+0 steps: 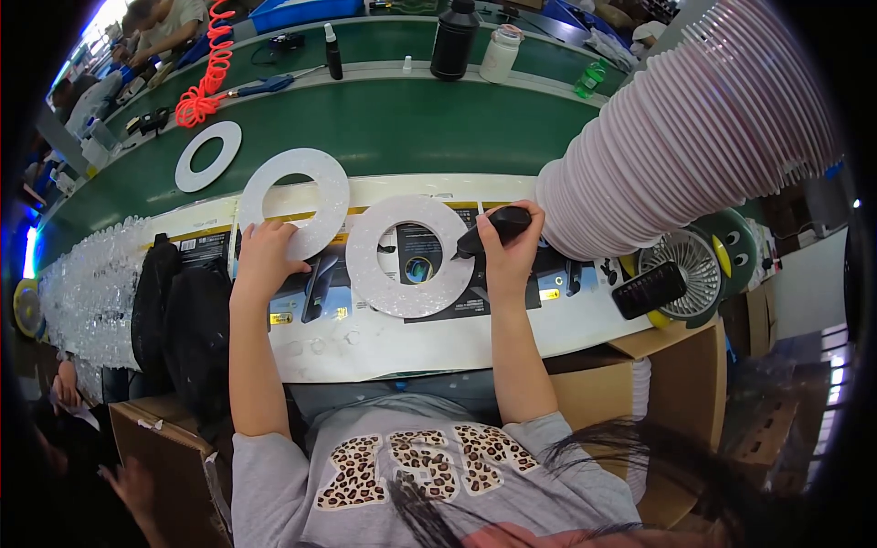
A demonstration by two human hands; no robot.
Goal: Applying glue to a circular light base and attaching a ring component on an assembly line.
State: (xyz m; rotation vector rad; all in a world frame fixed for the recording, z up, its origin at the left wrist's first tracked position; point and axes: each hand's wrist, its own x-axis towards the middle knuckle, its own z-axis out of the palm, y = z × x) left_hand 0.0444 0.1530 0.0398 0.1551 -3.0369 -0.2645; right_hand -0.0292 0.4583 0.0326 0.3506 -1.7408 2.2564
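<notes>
A white speckled ring lies flat on a printed board in front of me. My right hand is closed around a small black squeeze bottle, its pointed nozzle touching or just above the ring's right side. To the left, my left hand has its fingers on the lower edge of a second white ring, the thumb by its outer rim. The fingertips' undersides are hidden. Farther left, a third white ring lies on the green tabletop.
A tall leaning stack of white rings rises at the right. Beside it stand a small fan and a phone. Clear crystal-like strands and a black bag sit left. Bottles and a red coiled hose are behind.
</notes>
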